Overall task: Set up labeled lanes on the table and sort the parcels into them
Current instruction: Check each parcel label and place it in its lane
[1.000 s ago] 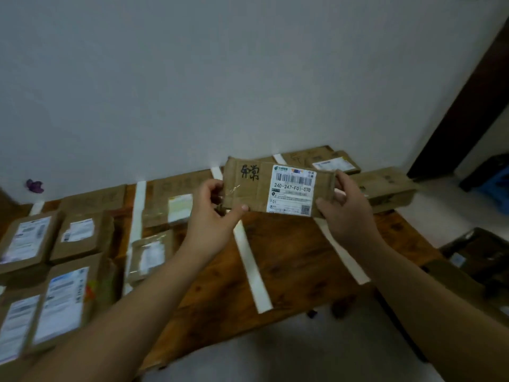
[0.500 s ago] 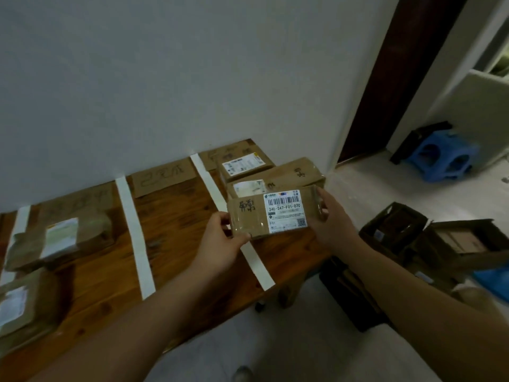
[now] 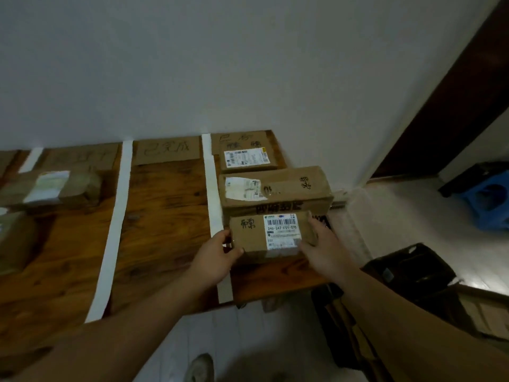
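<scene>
two hands held one small parcel (image 3: 264, 235) at the near end of the rightmost lane, barcode label up; resting or just above the wood, could not tell. left hand (image 3: 217, 255) gripped its left end, right hand (image 3: 322, 249) clasped its right end. large box (image 3: 275, 191) sat just beyond it, flat parcel (image 3: 248, 158) farther back. white tape strip (image 3: 213, 188) bounded the lane's left side on the table (image 3: 165, 216).

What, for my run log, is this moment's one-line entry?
parcel: at rightmost lane; left hand: holds parcel; right hand: holds parcel
</scene>
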